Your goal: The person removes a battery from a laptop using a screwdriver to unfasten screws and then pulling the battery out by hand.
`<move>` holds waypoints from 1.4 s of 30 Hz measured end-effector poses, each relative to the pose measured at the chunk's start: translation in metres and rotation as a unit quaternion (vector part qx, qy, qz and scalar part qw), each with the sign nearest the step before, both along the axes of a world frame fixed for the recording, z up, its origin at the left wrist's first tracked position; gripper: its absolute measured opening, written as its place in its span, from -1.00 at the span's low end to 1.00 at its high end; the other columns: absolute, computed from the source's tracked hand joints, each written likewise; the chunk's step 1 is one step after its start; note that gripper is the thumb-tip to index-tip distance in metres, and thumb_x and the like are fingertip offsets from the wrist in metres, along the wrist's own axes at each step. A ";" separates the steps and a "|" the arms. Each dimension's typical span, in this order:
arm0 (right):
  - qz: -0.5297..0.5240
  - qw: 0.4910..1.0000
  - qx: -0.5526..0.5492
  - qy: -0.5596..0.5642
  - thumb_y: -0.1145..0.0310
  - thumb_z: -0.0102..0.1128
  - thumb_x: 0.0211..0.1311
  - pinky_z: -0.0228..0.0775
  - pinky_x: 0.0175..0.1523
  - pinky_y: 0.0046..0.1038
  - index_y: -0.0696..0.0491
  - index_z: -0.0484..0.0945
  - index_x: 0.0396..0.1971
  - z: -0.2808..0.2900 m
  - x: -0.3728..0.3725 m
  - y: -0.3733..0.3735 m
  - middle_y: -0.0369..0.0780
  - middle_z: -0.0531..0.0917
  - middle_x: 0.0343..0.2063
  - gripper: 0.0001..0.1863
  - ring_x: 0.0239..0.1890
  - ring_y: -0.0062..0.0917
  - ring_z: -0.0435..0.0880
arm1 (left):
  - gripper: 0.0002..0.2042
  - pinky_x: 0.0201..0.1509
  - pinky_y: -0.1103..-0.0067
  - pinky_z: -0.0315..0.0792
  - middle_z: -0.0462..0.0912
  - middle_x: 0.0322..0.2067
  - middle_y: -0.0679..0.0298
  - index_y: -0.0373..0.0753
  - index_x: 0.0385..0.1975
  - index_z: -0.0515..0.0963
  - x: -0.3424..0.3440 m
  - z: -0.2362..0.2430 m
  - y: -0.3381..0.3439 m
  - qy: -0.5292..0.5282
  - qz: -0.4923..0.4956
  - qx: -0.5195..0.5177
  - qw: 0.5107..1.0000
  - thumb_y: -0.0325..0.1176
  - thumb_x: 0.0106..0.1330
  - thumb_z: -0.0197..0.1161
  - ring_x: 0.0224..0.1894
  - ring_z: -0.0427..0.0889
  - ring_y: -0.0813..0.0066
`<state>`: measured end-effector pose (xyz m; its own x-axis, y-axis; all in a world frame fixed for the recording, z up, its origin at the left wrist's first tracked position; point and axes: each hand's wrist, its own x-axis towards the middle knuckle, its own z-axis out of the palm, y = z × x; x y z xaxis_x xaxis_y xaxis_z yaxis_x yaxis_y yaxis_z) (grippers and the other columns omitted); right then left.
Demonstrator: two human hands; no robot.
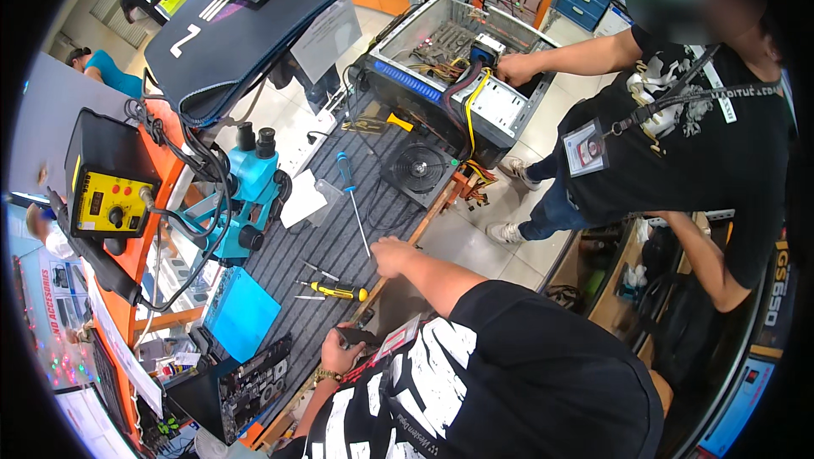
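My left hand (337, 352), with a bracelet at the wrist, is closed round a dark flat object (359, 336) close to my body; its kind is unclear. At the bench edge, my right hand (389, 256) has its fingers curled; whatever may be in them is hidden. A long screwdriver with a blue handle (345, 172) lies on the grey ribbed mat (318, 243), its tip beside my right hand. Between my hands lies a yellow-and-black screwdriver (339, 291), with thin metal tools (320, 271) near it. A black power supply with a fan (417, 165) rests farther along the bench.
Another person reaches a hand (514, 69) into an open computer case (398, 81) at the far end. On the left stand a blue microscope (248, 175) and a yellow-fronted soldering station (110, 204). A blue sheet (242, 315) and an exposed circuit board (254, 383) lie nearer.
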<state>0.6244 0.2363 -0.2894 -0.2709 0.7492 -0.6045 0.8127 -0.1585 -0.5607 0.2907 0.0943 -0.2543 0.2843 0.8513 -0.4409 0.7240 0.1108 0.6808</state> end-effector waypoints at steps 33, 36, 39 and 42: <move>0.015 0.999 -0.025 -0.020 0.37 0.36 0.36 0.40 0.63 -0.13 0.03 0.59 0.42 0.006 0.001 0.007 -0.12 0.52 0.54 -0.40 0.60 -0.15 0.44 | -0.32 0.02 0.41 0.68 0.84 -0.07 0.17 -0.20 0.27 0.66 -0.001 -0.005 -0.002 0.028 -0.020 0.024 0.999 -0.29 0.12 0.79 -0.11 0.82 0.32; 0.008 1.000 -0.011 -0.019 0.39 0.35 0.34 0.44 0.59 -0.11 0.04 0.62 0.37 0.004 0.000 0.005 -0.11 0.58 0.46 -0.43 0.56 -0.14 0.47 | -0.32 0.01 0.41 0.68 0.84 -0.08 0.17 -0.21 0.27 0.66 -0.002 -0.008 -0.004 0.024 -0.021 0.027 0.999 -0.29 0.11 0.80 -0.12 0.82 0.32; 0.005 1.000 -0.005 -0.018 0.39 0.35 0.33 0.46 0.58 -0.11 0.04 0.63 0.35 0.001 -0.001 0.005 -0.11 0.60 0.42 -0.44 0.55 -0.14 0.49 | -0.32 0.00 0.41 0.68 0.84 -0.08 0.17 -0.23 0.26 0.66 0.000 -0.005 -0.004 0.010 -0.007 0.019 1.000 -0.30 0.10 0.80 -0.12 0.82 0.32; 0.007 1.000 -0.009 -0.019 0.38 0.34 0.35 0.44 0.59 -0.11 0.04 0.62 0.37 -0.001 -0.001 0.005 -0.12 0.58 0.46 -0.43 0.57 -0.14 0.47 | -0.37 0.29 0.38 0.69 0.82 0.09 0.12 -0.27 0.23 0.67 0.002 -0.001 -0.003 0.046 0.003 -0.025 0.999 -0.42 0.10 0.77 0.15 0.84 0.25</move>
